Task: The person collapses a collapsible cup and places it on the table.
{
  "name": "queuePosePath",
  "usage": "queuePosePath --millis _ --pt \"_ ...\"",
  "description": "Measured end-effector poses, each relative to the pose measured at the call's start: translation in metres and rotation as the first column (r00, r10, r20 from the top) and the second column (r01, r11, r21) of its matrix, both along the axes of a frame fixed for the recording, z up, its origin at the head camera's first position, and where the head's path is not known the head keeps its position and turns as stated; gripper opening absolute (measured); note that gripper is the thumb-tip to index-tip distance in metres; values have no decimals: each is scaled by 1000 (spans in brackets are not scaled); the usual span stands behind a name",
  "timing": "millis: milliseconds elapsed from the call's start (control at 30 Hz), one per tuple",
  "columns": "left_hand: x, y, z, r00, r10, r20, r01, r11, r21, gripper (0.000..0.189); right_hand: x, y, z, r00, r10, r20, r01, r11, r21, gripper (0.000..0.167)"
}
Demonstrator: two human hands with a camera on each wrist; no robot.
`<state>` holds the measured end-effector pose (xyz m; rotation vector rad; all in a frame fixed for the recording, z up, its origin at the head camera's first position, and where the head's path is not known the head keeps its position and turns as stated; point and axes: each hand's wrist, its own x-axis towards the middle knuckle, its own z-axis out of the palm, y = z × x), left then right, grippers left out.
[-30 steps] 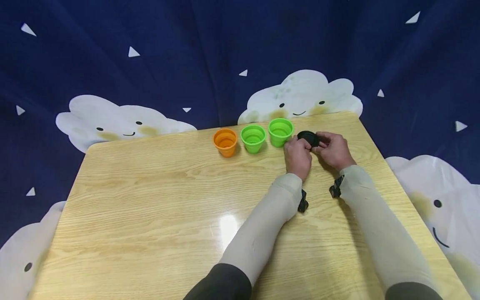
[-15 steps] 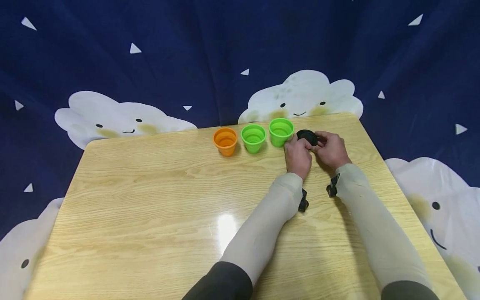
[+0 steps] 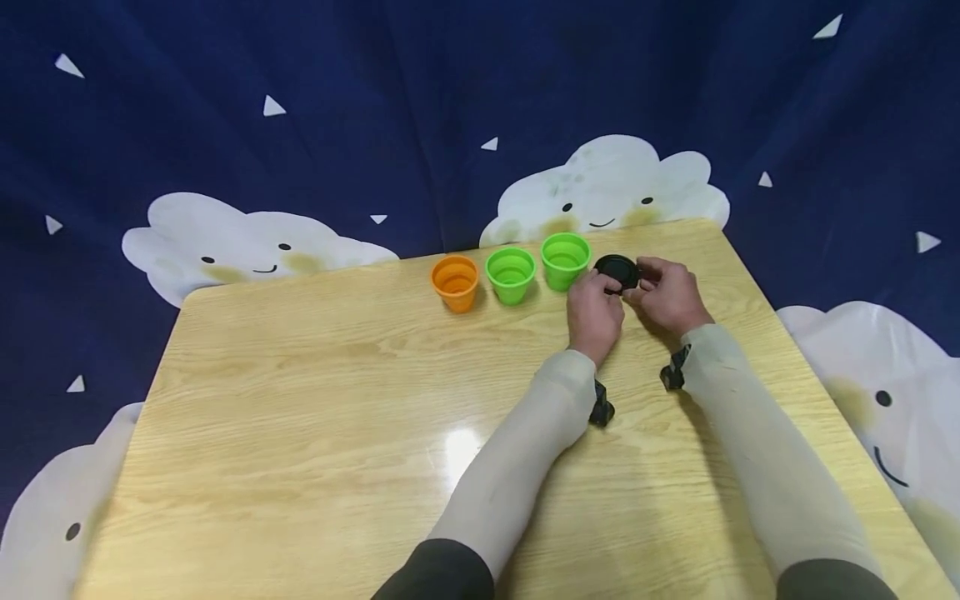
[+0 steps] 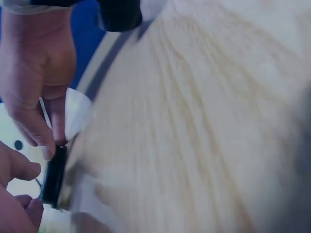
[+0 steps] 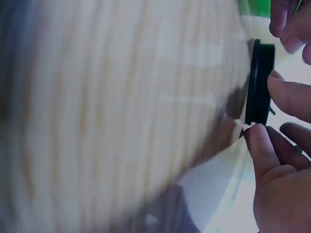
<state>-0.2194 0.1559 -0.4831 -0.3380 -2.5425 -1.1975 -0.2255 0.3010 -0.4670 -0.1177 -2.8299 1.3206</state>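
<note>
Near the table's back right edge is a flat, round black disc (image 3: 617, 272) with a thick rim, resembling a folded-down collapsible cup. My right hand (image 3: 670, 297) pinches its right edge between thumb and fingers, also visible in the right wrist view. From the left side, my left hand (image 3: 595, 315) reaches in, fingers loosely bent. One left digit (image 5: 291, 96) lies against the black disc's face; the other left fingers are apart from it. Just left of the hands stands a green cup (image 3: 565, 268), close to the left knuckles.
A second green cup (image 3: 512, 283) and an orange cup (image 3: 455, 292) stand upright in a row to the left, all with ringed walls. The wooden table (image 3: 300, 400) ends at a dark blue curtain (image 3: 300, 50) printed with clouds. A black wrist camera (image 3: 602, 407) hangs under the left sleeve.
The left hand's fingers have shifted slightly on the black disc, exposing more of its face. The right hand stays at its right edge. The cups have not moved.
</note>
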Motion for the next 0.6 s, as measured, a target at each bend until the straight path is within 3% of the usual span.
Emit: queuePosePath --millis 233,433,600 --pt "14 -21 11 1000 -13 25 8 983 185 25 8 -1 3 999 -26 -30 25 999 -32 69" --pt "24 -42 15 997 23 77 -51 920 388 20 8 -6 5 992 -55 -112 49 997 -61 66" --pt "28 -53 14 989 86 122 -133 879 458 19 6 -17 8 988 -43 -147 30 996 -88 62"
